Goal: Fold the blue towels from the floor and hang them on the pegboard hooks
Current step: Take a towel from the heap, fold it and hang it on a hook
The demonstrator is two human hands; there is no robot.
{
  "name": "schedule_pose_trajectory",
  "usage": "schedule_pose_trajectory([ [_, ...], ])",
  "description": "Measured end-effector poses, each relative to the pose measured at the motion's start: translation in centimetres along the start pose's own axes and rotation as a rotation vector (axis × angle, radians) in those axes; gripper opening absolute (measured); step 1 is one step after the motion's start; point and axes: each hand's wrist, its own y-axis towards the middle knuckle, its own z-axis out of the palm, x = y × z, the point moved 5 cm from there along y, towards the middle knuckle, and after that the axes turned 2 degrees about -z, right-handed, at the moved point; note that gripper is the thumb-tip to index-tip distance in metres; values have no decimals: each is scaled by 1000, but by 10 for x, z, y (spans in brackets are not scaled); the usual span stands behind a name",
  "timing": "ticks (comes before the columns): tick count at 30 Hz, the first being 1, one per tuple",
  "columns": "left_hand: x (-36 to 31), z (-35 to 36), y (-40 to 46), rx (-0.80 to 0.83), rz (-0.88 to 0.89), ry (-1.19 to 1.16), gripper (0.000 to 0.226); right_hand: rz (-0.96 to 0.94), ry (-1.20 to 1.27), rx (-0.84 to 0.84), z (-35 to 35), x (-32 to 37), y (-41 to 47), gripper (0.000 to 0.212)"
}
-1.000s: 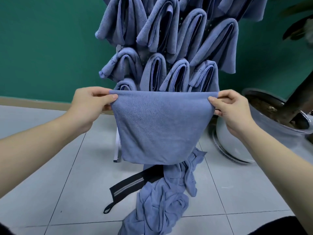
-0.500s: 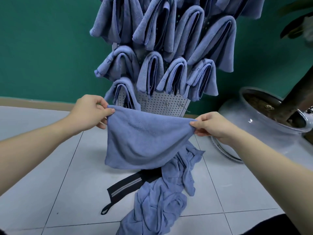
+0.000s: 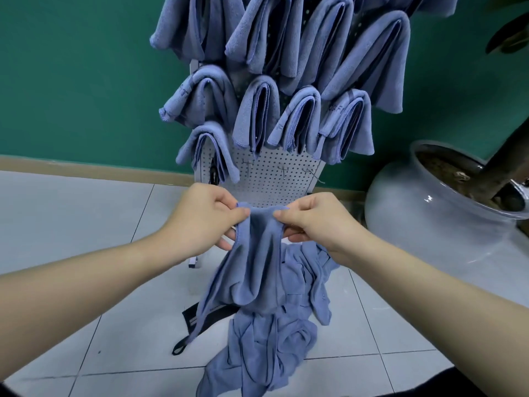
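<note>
I hold a blue towel in front of me, doubled over and hanging in a narrow fold. My left hand pinches its top left corner and my right hand pinches the top right, the two hands close together. Behind them stands a white pegboard with several folded blue towels draped on its hooks. Bare wire hooks show in its lowest row. A heap of loose blue towels lies on the tiled floor below my hands.
A black strap lies on the tiles under the heap. A large glazed plant pot with a trunk stands at the right. The green wall rises behind the pegboard.
My hands have come together and dropped lower, folding the spread towel in half widthwise. It now hangs narrow instead of flat and wide.
</note>
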Motion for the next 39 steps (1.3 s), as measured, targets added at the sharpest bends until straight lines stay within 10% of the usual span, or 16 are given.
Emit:
schedule_pose_trajectory([
  [17,-9,21,-30,53,168,3,38,-219,-20,-26,26,4,-20,23],
  [29,-17,7,-26,-38,237,-128,6,-385,-37,-10,24,21,-28,23],
  [39,-28,0,-14,35,392,271,51,-399,-7,83,18,24,-26,26],
])
